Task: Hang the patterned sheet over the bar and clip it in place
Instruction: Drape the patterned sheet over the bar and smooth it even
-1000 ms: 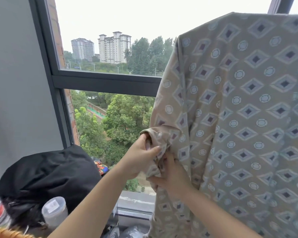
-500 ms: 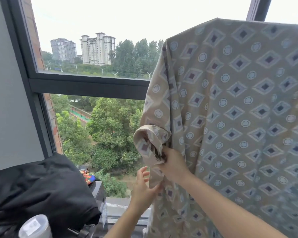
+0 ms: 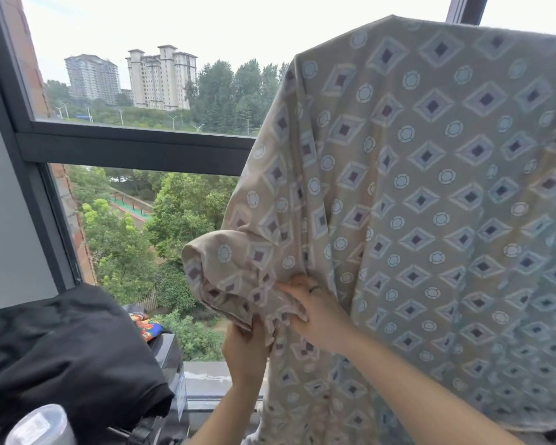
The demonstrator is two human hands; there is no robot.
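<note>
The patterned sheet (image 3: 430,175), beige with purple diamonds and pale circles, hangs draped from the top right in front of the window. The bar under its top edge is hidden by the cloth. A bunched fold of the sheet's left edge sticks out to the left at mid-height. My right hand (image 3: 315,311), with a ring on one finger, grips that fold from the right. My left hand (image 3: 246,348) holds the cloth just below the fold, fingers closed on it. No clip is visible.
A dark window frame (image 3: 135,149) crosses behind the sheet, with trees and tower blocks outside. A black bundle of cloth (image 3: 65,354) lies at lower left, a clear plastic jar (image 3: 42,425) in front of it, and a colourful item (image 3: 146,322) beside the sill.
My left hand has dropped from the top of the bunched fold to below it and gripped the cloth there. The fold bulges out further left. My right hand keeps its hold.
</note>
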